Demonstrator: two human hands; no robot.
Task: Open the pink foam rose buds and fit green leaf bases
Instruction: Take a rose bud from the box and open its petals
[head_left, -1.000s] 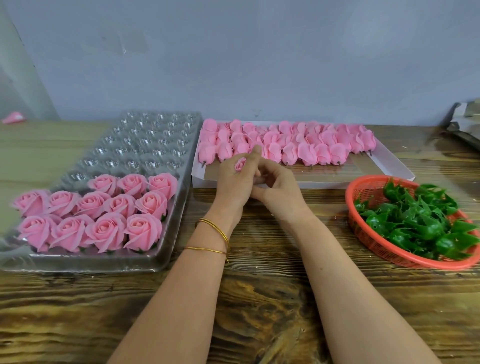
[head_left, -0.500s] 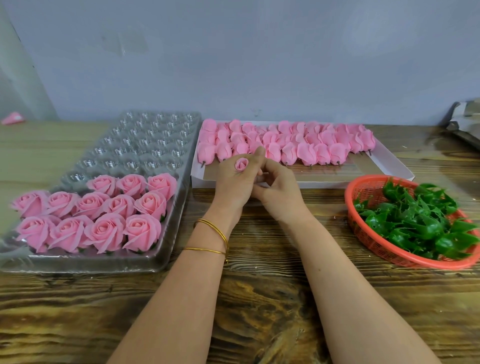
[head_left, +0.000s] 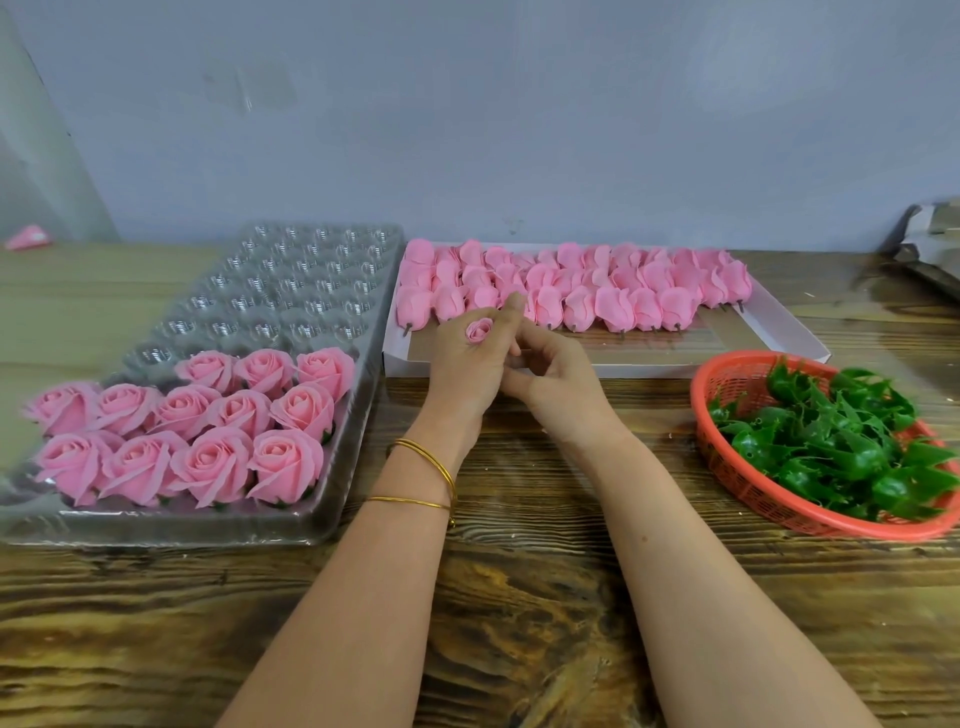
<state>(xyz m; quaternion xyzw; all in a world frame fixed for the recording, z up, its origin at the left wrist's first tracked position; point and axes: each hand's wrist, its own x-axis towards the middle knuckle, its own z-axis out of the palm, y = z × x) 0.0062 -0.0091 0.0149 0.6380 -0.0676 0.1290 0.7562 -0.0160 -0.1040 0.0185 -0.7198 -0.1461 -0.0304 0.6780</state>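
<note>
A small pink rose bud (head_left: 479, 330) sits pinched in the left hand (head_left: 465, 369), its spiralled top peeking out above the knuckles with the index finger raised just beside it. The right hand (head_left: 563, 387) presses against the left from the other side, fingers curled inward and their tips hidden behind the left hand's fingers, so I cannot tell whether they grip the bud or only touch the other hand. Two thin gold bangles (head_left: 431, 457) circle the left wrist. Both hands hover over the near edge of a shallow white box (head_left: 779, 332), where rows of closed buds (head_left: 613, 306) lie on their sides, short dark stems pointing toward the person. To the left lies a clear plastic tray (head_left: 291, 280) of round cups; its near end holds twelve opened roses (head_left: 208, 415) in three rows, bits of green showing beneath some of them, and the far cups are bare. On the right stands a red mesh basket (head_left: 727, 467) heaped with glossy green leaf bases (head_left: 831, 436) — well apart from the hands. Everything rests on a dark-grained wooden table (head_left: 519, 597) set against a grey wall.
</note>
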